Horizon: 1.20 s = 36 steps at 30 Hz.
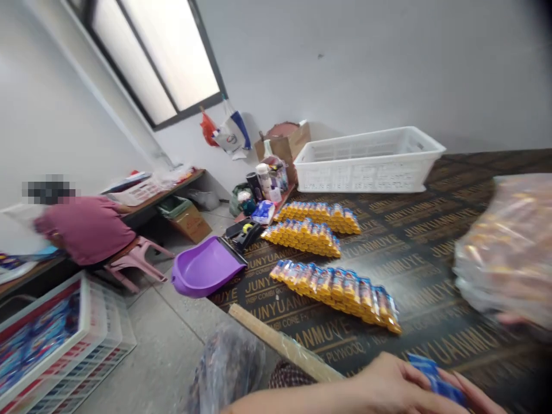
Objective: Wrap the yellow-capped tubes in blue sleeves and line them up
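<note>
Left hand (399, 382) pinches blue wrapper (436, 379); right hand (509, 318), grip unclear; lower-left crate (101, 313) holds packets (43, 336).

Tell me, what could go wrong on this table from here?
The purple dustpan juts out past the table edge, so a bump might tip it onto the floor.

The left hand, holding a blue packet, is close to the front row of yellow-and-blue packs; a careless sweep could scatter them.

The bulging clear bag might spill if it slipped.
</note>
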Each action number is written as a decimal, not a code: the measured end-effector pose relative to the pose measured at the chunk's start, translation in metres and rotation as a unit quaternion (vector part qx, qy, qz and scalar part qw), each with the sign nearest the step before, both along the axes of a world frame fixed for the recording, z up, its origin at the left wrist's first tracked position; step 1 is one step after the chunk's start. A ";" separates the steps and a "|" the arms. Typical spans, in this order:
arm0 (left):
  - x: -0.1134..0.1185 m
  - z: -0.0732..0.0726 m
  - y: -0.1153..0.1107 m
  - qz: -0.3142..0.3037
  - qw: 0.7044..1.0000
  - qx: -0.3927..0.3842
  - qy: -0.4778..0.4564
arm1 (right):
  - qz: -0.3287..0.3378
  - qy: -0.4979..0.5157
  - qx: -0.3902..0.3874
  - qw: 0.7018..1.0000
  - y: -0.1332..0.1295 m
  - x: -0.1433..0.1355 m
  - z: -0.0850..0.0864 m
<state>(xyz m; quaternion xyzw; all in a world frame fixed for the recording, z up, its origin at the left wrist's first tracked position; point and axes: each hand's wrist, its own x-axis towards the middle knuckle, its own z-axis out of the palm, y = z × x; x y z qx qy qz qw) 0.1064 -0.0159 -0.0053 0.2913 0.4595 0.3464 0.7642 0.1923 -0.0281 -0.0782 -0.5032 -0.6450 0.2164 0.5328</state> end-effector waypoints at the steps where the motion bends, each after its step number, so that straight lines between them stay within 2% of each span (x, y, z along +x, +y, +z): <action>1: 0.001 0.002 -0.001 -0.007 1.000 -0.022 0.001 | 0.000 -0.011 -0.011 1.000 -0.007 0.021 0.005; 2: 0.002 0.005 -0.002 -0.004 1.000 -0.030 0.007 | 0.005 -0.023 -0.026 0.999 -0.014 0.039 0.013; 4: 0.000 0.011 -0.004 -0.015 1.000 -0.020 0.009 | 0.096 -0.043 -0.079 0.991 -0.027 0.061 0.031; 6: -0.002 0.014 -0.003 -0.034 0.999 0.003 -0.011 | 0.127 -0.025 -0.097 0.987 -0.031 0.066 0.047; 9: -0.006 0.013 0.001 -0.046 0.998 0.009 -0.038 | 0.149 0.025 -0.090 0.984 -0.024 0.058 0.058; 24: -0.007 0.015 0.002 -0.047 0.998 -0.001 -0.049 | 0.170 0.076 -0.060 0.981 -0.022 0.053 0.058; 31: -0.008 0.018 0.000 -0.017 0.998 -0.018 -0.052 | 0.163 0.090 -0.076 0.979 -0.023 0.052 0.054; 36: -0.012 0.022 0.003 0.018 0.999 0.001 -0.045 | 0.186 0.100 -0.066 0.975 -0.018 0.048 0.047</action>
